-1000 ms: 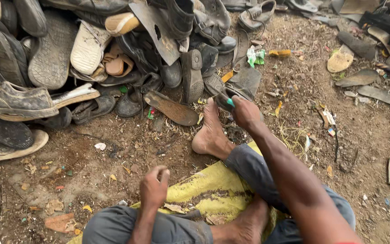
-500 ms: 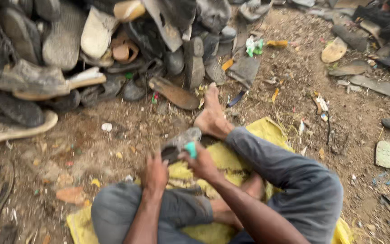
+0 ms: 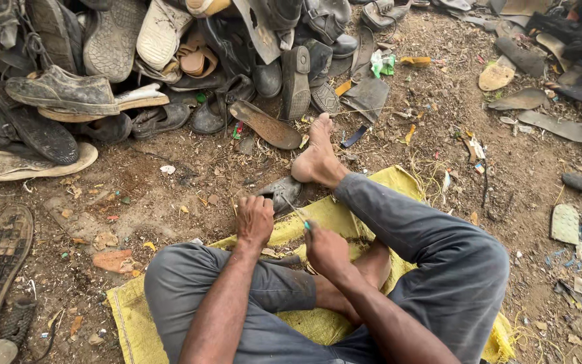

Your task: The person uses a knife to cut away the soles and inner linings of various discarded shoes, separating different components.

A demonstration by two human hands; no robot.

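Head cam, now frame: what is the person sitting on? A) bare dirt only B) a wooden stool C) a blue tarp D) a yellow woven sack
D: the yellow woven sack lies spread flat on the dirt under the crossed legs, showing in front of the left hand and right hand and at both hips; no stool or tarp is under the person.

1. I see a heap of worn shoes (image 3: 170,61) piled along the top.
2. A yellow sack (image 3: 318,216) lies spread on the dirt ground (image 3: 170,195).
3. Loose soles (image 3: 560,125) lie scattered at right.
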